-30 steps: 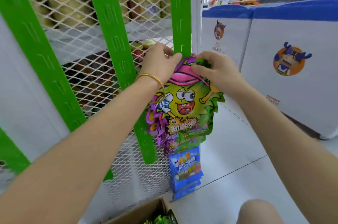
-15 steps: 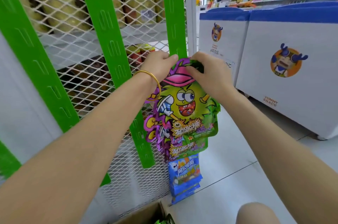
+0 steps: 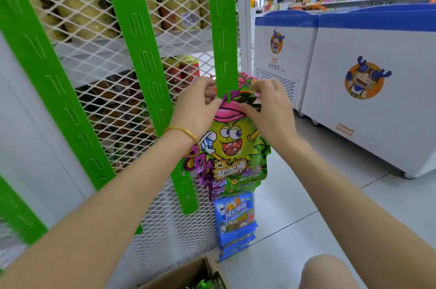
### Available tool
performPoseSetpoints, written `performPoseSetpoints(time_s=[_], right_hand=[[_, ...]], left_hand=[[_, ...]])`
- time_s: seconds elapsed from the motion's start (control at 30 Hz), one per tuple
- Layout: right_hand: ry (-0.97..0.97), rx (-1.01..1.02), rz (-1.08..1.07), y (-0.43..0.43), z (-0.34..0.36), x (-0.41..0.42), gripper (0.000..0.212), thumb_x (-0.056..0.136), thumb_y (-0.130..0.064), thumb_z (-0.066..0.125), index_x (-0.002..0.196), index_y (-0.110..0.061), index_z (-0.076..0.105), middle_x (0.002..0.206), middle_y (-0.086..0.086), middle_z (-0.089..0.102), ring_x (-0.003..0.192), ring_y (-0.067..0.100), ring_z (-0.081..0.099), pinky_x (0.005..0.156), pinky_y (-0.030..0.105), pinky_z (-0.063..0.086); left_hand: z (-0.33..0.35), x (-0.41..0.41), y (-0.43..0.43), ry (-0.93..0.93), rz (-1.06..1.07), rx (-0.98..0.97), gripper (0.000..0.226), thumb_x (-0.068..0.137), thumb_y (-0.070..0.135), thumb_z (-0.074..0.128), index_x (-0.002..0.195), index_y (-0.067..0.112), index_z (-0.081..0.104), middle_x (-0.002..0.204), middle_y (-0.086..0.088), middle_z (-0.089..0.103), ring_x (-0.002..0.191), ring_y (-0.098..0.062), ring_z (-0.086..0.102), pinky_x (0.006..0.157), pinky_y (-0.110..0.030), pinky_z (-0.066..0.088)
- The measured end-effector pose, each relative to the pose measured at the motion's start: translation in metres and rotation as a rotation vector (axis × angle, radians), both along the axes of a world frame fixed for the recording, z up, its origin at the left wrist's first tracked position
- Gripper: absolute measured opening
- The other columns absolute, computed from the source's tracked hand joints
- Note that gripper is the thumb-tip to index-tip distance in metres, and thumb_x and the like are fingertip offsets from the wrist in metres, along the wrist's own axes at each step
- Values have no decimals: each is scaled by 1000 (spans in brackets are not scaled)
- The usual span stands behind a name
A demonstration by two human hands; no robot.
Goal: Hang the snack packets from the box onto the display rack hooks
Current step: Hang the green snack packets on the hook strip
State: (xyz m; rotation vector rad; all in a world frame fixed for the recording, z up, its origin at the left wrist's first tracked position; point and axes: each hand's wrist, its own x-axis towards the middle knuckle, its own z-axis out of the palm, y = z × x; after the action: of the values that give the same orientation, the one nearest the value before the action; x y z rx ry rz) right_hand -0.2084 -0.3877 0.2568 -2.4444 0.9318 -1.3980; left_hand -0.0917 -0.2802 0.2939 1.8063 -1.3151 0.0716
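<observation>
A green cartoon snack packet (image 3: 232,147) with a pink cap hangs against the right green hook strip (image 3: 223,29) of the mesh display rack. A small green hook tab (image 3: 229,97) pokes through the packet's top. My left hand (image 3: 198,104) pinches the packet's upper left edge. My right hand (image 3: 266,104) pinches its upper right edge. More green and purple packets (image 3: 203,171) hang behind it, and blue packets (image 3: 236,218) hang lower. The cardboard box (image 3: 188,272) sits at the bottom edge with green packets inside.
Two more green hook strips (image 3: 141,53) cross the white mesh panel (image 3: 99,17), with stocked shelves behind it. White-and-blue chest freezers (image 3: 368,90) stand on the right across a tiled floor (image 3: 306,206). My knee (image 3: 330,272) shows at the bottom right.
Both hands have shifted the packet's top up against the strip, and the green hook tab now shows through its top. The view has moved closer.
</observation>
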Motion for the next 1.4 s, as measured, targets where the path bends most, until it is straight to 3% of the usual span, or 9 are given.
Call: performPoseSetpoints(time_s=[0.13, 0.27, 0.37, 0.53, 0.67, 0.83, 1.17, 1.27, 1.4], right_hand=[[-147, -215, -20, 40, -29, 0, 32, 77, -25, 73, 100, -9, 58, 102, 7, 56, 94, 26, 53, 77, 36, 45], [148, 130, 348, 86, -97, 15, 19, 82, -25, 67, 95, -16, 56, 91, -5, 52, 79, 17, 54, 67, 36, 45], [636, 336, 593, 111, -163, 28, 20, 86, -29, 63, 100, -16, 59, 93, 1, 61, 88, 20, 58, 77, 38, 46], [1172, 336, 770, 149, -237, 35, 31, 91, -34, 56, 116, -15, 54, 105, 3, 63, 99, 22, 57, 77, 29, 41], [1350, 259, 812, 165, -262, 50, 36, 92, -43, 50, 120, -20, 49, 110, 1, 60, 105, 23, 54, 87, 40, 43], [1388, 251, 854, 168, -275, 59, 38, 94, -42, 49, 123, -18, 46, 103, 0, 59, 94, 19, 55, 73, 32, 43], [1372, 311, 873, 180, -288, 63, 40, 94, -38, 49, 127, -15, 44, 97, 2, 58, 82, 17, 52, 67, 30, 39], [1267, 299, 866, 182, -289, 62, 47, 92, -38, 53, 132, -17, 41, 121, 4, 54, 104, 19, 53, 81, 29, 41], [1048, 315, 911, 188, -284, 66, 71, 85, -41, 62, 144, -19, 28, 145, 1, 37, 132, 19, 34, 108, 32, 29]], left_hand=[[-38, 1, 38, -323, 149, -180, 38, 87, 17, 58, 124, 16, 50, 121, 2, 54, 115, -12, 45, 101, -15, 24], [-107, 9, 96, -297, 101, -126, 30, 85, 15, 57, 115, 14, 57, 110, 1, 58, 105, -11, 47, 93, -15, 28], [-187, 28, 145, -141, 78, 89, 27, 82, 15, 53, 107, 11, 61, 103, -2, 61, 98, -16, 53, 86, -19, 36], [-298, 62, 215, 220, 190, 463, 18, 84, -1, 59, 100, 3, 65, 98, -9, 66, 90, -23, 61, 77, -15, 37], [-361, 85, 238, 323, 194, 842, 35, 83, 11, 65, 117, 2, 59, 119, -14, 61, 108, -26, 58, 92, -23, 40], [-409, 96, 262, 189, 135, 1362, 53, 86, 35, 61, 131, 11, 49, 133, -12, 51, 121, -29, 49, 100, -35, 41], [-408, 91, 277, 181, 223, 1088, 14, 77, 19, 71, 80, 20, 57, 104, -7, 53, 103, -24, 51, 90, -33, 40], [-390, 89, 274, 340, 203, 959, 29, 78, 9, 69, 67, 23, 45, 80, 1, 52, 81, -20, 53, 68, -25, 42], [-339, 82, 259, 577, 57, 769, 19, 83, 5, 65, 79, 18, 51, 66, 5, 53, 52, 4, 49, 52, -6, 36]])
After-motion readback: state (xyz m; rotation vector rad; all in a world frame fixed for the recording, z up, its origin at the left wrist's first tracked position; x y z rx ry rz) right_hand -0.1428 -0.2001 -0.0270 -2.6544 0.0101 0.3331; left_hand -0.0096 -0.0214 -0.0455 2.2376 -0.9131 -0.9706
